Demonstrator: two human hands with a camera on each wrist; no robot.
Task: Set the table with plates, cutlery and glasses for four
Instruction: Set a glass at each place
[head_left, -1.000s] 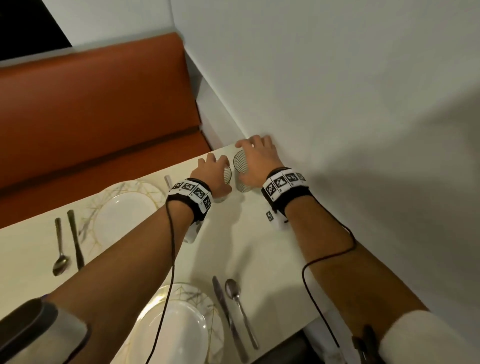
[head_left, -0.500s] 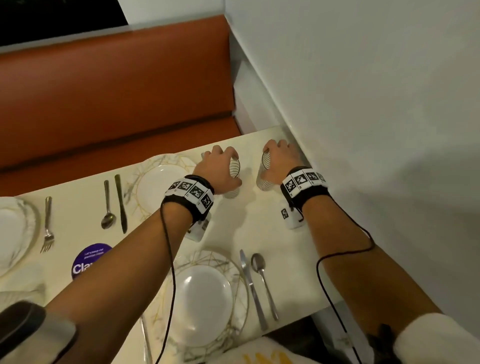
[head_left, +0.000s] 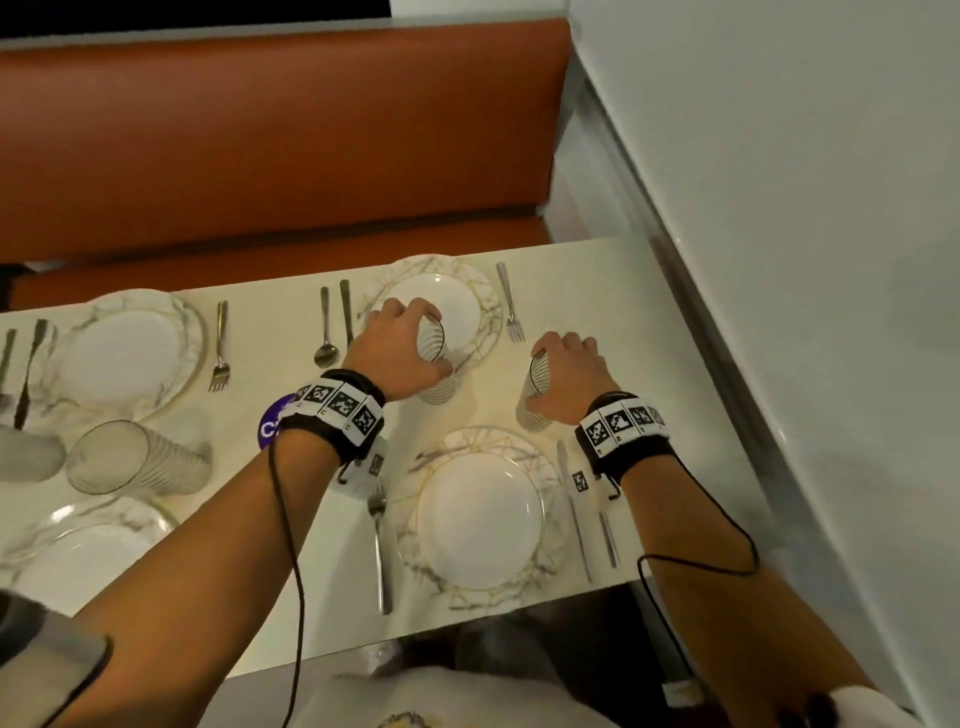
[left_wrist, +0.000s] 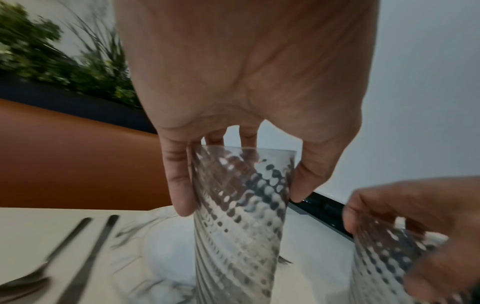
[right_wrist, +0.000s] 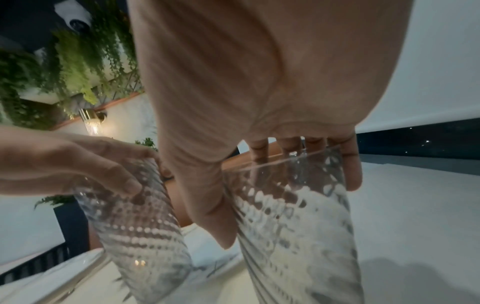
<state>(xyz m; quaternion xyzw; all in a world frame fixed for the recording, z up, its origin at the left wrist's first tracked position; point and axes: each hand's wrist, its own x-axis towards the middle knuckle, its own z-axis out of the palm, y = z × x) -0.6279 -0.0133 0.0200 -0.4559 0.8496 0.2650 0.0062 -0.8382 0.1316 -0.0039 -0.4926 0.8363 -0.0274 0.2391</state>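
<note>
My left hand (head_left: 400, 348) grips a ribbed clear glass (head_left: 435, 364) by its rim, over the near edge of the far right plate (head_left: 470, 291). In the left wrist view, fingers and thumb wrap that glass (left_wrist: 241, 216). My right hand (head_left: 569, 374) grips a second ribbed glass (head_left: 535, 395) above the knife (head_left: 574, 514) of the near right plate (head_left: 480, 514); the right wrist view shows this glass (right_wrist: 293, 226) held from above. Whether either base touches the table (head_left: 639, 322) is unclear.
Two more plates (head_left: 130, 353) (head_left: 78, 551) with cutlery lie at the left. Two glasses (head_left: 130, 457) (head_left: 26, 452) stand between them. A purple round sticker (head_left: 270, 426) sits near my left wrist. An orange bench (head_left: 260, 145) runs behind; a white wall (head_left: 779, 208) bounds the right.
Both hands have carried their glasses away from the wall corner toward the right-hand place settings. The view has swung left, so all the plates now show.
</note>
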